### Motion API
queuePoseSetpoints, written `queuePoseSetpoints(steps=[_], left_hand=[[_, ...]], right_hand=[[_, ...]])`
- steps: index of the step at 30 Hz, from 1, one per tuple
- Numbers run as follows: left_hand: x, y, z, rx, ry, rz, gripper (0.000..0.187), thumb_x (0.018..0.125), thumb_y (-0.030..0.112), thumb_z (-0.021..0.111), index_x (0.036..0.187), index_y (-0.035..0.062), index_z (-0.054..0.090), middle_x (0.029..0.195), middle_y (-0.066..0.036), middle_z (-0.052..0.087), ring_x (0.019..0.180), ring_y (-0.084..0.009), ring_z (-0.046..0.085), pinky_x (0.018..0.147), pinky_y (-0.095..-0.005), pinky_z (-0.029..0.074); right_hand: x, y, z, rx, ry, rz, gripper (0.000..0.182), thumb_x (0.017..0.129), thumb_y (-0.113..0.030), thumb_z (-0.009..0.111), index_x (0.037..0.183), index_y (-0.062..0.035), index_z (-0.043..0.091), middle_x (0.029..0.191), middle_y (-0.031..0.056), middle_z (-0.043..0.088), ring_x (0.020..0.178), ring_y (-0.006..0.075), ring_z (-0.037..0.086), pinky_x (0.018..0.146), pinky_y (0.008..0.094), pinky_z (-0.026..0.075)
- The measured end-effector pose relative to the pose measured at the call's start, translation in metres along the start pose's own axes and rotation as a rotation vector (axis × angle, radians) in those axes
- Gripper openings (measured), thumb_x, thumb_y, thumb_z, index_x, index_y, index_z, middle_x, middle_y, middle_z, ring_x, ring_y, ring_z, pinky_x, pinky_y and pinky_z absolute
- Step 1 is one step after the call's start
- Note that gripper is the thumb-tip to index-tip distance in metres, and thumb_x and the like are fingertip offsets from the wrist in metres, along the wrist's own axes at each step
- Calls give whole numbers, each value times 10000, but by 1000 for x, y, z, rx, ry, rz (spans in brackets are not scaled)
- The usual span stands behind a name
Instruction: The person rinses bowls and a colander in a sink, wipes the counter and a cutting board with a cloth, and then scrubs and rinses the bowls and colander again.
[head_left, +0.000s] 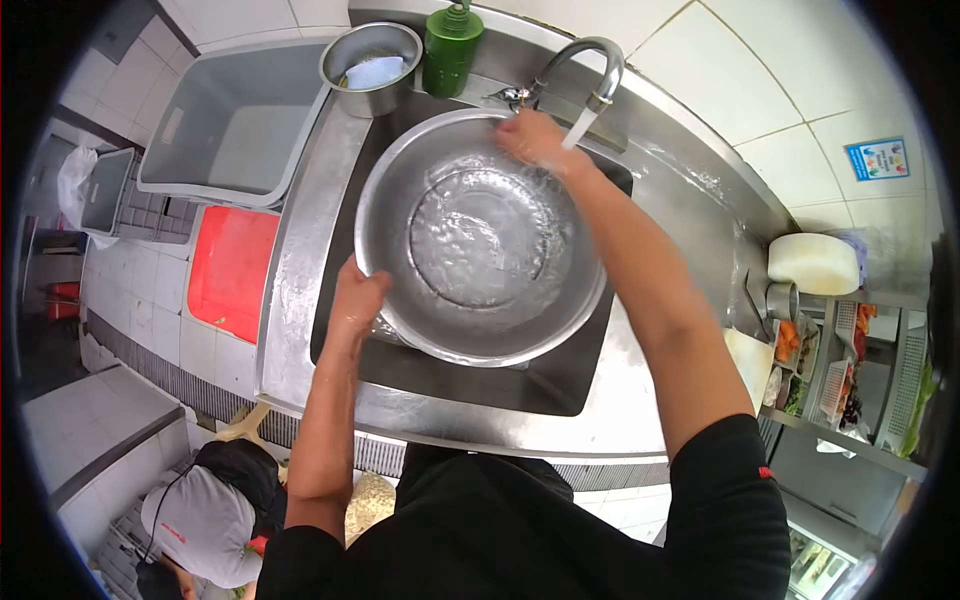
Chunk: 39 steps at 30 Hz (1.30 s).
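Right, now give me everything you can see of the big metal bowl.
The big metal bowl is round and wide, silvery grey like steel, with a rolled rim and a circular ridge around its flat base. Clear, rippling water lies in it. It sits at the sink, opening upward, below the curved tap. The left hand grips its rim at the near left; the right hand is at the far rim, beside the running stream.

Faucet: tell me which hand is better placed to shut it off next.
Right, most likely. The right hand is at the far side of the metal bowl, close to the faucet. The left hand grips the left rim and would probably have to reach across.
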<state>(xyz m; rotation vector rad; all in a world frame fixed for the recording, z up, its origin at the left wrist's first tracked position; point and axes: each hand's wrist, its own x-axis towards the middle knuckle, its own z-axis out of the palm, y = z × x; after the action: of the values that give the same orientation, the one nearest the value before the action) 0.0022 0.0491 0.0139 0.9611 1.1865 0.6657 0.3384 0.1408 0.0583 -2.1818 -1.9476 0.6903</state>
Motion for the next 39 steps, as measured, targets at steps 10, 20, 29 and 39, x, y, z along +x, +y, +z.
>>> queuePoseSetpoints(steps=[10, 20, 29, 39], left_hand=[[43, 37, 37, 710, 351, 360, 462, 791, 57, 553, 1228, 174, 647, 1114, -137, 686, 971, -344, 658, 869, -405, 503], [122, 43, 115, 1014, 94, 1175, 289, 778, 81, 620, 1050, 139, 695, 1141, -67, 682, 1034, -282, 652, 878, -388, 528], [123, 62, 182, 1313, -222, 1085, 165, 775, 241, 670, 857, 99, 683, 916, -105, 687, 892, -302, 663, 757, -414, 540], [103, 49, 38, 350, 149, 580, 271, 883, 241, 681, 1044, 26, 714, 920, -61, 718, 809, -111, 630, 748, -265, 483]], right_hand=[[-44, -2, -10, 251, -97, 21, 357, 825, -352, 625, 834, -2, 693, 820, 189, 684, 789, 313, 663, 756, 391, 509], [-82, -48, -40, 1211, -15, 135, 300, 970, -181, 560, 1114, 72, 633, 1031, 108, 679, 930, 159, 662, 830, 245, 537], [-87, -35, -44, 820, 115, 63, 336, 934, -247, 610, 1071, 55, 659, 1005, 126, 696, 869, 177, 664, 813, 286, 527], [-92, -10, -39, -126, 447, -163, 344, 853, -371, 643, 1097, -130, 676, 862, 189, 688, 876, 371, 663, 766, 473, 527]])
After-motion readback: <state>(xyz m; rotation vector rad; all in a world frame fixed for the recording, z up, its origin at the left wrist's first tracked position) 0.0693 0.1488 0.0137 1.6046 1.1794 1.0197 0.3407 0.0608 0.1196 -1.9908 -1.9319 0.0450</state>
